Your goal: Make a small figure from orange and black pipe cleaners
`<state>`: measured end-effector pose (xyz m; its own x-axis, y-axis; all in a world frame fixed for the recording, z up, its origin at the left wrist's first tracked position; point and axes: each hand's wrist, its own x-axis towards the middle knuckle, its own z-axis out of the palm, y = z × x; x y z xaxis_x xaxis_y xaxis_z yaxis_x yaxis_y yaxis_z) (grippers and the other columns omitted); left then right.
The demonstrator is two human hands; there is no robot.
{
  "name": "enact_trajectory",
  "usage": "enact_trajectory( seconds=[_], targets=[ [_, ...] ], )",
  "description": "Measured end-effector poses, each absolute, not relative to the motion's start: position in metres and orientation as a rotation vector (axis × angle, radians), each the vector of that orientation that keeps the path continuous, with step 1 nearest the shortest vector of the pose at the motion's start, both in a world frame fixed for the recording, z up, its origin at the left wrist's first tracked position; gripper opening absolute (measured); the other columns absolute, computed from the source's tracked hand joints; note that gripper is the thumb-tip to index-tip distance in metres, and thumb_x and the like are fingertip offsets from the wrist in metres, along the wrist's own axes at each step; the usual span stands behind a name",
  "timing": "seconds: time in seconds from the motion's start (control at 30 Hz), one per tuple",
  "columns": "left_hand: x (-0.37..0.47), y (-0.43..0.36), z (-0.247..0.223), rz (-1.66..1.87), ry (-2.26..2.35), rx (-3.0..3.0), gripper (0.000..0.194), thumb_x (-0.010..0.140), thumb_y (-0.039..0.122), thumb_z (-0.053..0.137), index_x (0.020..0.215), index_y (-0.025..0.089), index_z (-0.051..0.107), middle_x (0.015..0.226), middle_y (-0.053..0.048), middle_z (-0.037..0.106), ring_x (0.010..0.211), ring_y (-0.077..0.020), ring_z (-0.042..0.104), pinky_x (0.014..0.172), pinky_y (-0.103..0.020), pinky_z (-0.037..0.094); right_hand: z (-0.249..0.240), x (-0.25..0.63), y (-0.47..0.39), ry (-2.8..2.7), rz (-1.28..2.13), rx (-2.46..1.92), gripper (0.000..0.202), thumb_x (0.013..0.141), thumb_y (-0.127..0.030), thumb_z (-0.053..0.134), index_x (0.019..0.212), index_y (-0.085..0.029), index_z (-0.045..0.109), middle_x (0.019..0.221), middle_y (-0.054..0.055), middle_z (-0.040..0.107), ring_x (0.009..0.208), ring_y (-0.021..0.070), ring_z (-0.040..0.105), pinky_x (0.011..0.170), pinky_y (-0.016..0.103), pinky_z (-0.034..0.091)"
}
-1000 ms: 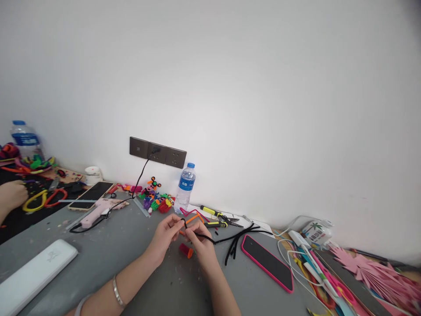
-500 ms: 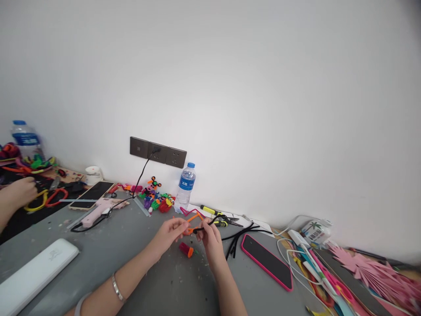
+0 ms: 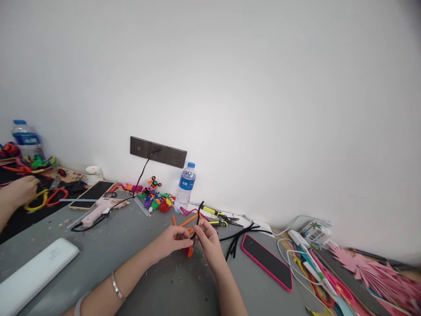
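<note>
Landmark: the bottle (image 3: 186,186), capped and standing upright on the bench (image 3: 158,281) near the wall. It is clear below its blue label; fill level cannot be told.

Both hands are in front of the bottle. The left hand (image 3: 173,240) pinches the lower part of a black stem (image 3: 198,214) between thumb and fingers; the right hand (image 3: 208,240) pinches it just above, its free end pointing up. The fingertips nearly meet. An orange-ended piece (image 3: 190,252) lies just below them, partly hidden.

Right of the bottle: pliers (image 3: 219,216), loose black stems (image 3: 236,240) and a pink-edged phone (image 3: 268,263). Left of it: small figures (image 3: 159,202), then a glue gun (image 3: 98,210) and a white cup (image 3: 94,174), contents not visible. Far left: a second capped bottle (image 3: 26,139), contents unclear, and another person's hand (image 3: 24,189).
</note>
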<state>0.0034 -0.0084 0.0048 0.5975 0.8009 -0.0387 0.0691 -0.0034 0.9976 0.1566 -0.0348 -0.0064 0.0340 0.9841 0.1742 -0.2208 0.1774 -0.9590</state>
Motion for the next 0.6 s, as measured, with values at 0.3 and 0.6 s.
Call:
enact_trajectory(
  seconds=[0.3,0.6],
  targets=[
    [0.002,-0.005,0.009,0.965,0.847,1.292,0.034,0.073,0.049,0.067,0.066,0.017,0.058,0.051,0.008,0.038,0.048,-0.0081,0.027,0.047,-0.022,0.017,-0.011,0.157,-0.032,-1.086,1.171,-0.825,0.025,0.078,-0.040,0.068,0.073,-0.019,0.055,0.066,-0.002,0.057,0.057,0.0116,0.052,0.058,0.025,0.043],
    [0.014,-0.012,0.004,1.138,0.678,0.851,0.038,0.068,0.042,0.072,0.056,0.019,0.044,0.050,0.008,0.037,0.048,-0.0088,0.033,0.048,-0.021,0.033,-0.022,0.122,-0.036,-1.016,1.234,-0.770,0.024,0.078,-0.037,0.069,0.070,-0.021,0.054,0.068,-0.002,0.059,0.059,0.0114,0.053,0.060,0.025,0.044]
  ],
)
